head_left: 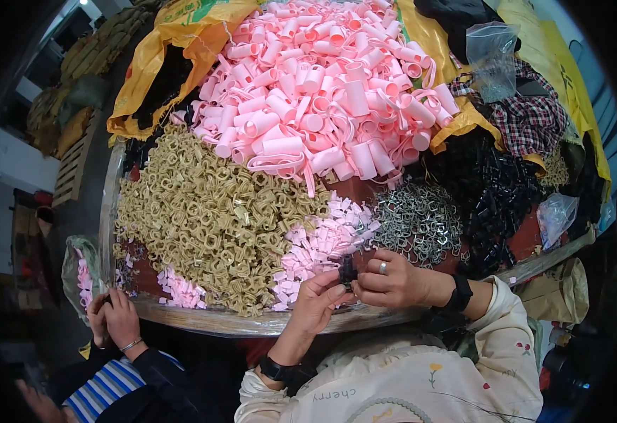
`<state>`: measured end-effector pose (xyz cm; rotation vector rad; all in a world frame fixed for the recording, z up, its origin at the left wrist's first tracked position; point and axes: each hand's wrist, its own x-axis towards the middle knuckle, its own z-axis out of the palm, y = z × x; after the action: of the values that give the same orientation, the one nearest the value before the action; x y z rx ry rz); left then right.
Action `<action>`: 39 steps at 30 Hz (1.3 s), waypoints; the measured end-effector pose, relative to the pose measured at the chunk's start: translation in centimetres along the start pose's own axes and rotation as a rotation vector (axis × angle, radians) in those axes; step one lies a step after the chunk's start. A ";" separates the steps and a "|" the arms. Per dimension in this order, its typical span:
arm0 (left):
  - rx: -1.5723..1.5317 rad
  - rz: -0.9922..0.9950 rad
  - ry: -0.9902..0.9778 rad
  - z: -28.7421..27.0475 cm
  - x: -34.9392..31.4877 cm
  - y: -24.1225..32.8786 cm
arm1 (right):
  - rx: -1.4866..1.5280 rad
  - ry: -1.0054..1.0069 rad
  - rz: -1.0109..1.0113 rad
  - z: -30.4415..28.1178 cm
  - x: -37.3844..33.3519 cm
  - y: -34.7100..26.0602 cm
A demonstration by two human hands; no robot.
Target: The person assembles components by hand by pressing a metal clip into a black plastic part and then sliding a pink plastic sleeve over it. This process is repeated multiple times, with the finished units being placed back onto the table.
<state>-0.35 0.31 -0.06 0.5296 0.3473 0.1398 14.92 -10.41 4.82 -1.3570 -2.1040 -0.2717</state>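
Note:
My left hand (315, 304) and my right hand (396, 280) meet above the table's near edge. Between their fingertips is a small black plastic part (347, 268), pinched from both sides; its exact shape is partly hidden by the fingers. Just beyond the hands lies a heap of small pink plastic pieces (326, 240). A pile of silver metal rings (420, 218) lies past my right hand. To the left spreads a large mound of beige plastic ring-shaped parts (210, 218).
Pink tubes with straps (322, 92) are heaped at the back. Black plastic parts (502, 190) lie on the right, near a clear bag (557, 217) and a checked cloth (523, 116). At the left edge another person's hands (116, 321) work beside a sack (76, 268).

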 end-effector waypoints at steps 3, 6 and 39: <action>0.025 -0.002 0.005 0.2 0.1 0.1 | 0.018 0.026 0.065 0.4 -0.3 -0.1; 0.015 -0.053 0.034 0.1 0.2 0.1 | -0.008 0.036 0.121 0.7 -0.5 -0.7; 0.031 -0.018 0.203 -1.0 -1.0 2.7 | 0.644 -0.001 0.542 2.4 1.6 2.5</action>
<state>-1.75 2.84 0.81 0.5441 0.5526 0.1712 15.75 -6.90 3.44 -1.4272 -1.5291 0.5786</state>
